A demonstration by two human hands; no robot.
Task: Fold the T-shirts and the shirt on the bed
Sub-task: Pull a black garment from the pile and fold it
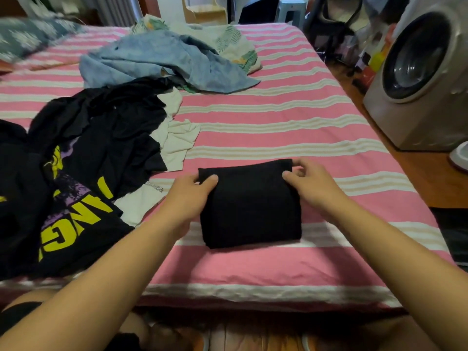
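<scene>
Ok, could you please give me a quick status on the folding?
Left hand and right hand pinch far corners of folded black T-shirt. It lies flat on bed. Unfolded clothes pile sits left, nothing in the way.

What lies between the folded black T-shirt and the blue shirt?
In the head view, only bare striped bedsheet lies between the folded black T-shirt and the blue shirt.

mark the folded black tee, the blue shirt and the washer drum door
folded black tee (249, 206): head view, centre of its top face.
blue shirt (152, 57): head view, middle of the crumpled fabric.
washer drum door (415, 57): head view, the dark glass.
</scene>
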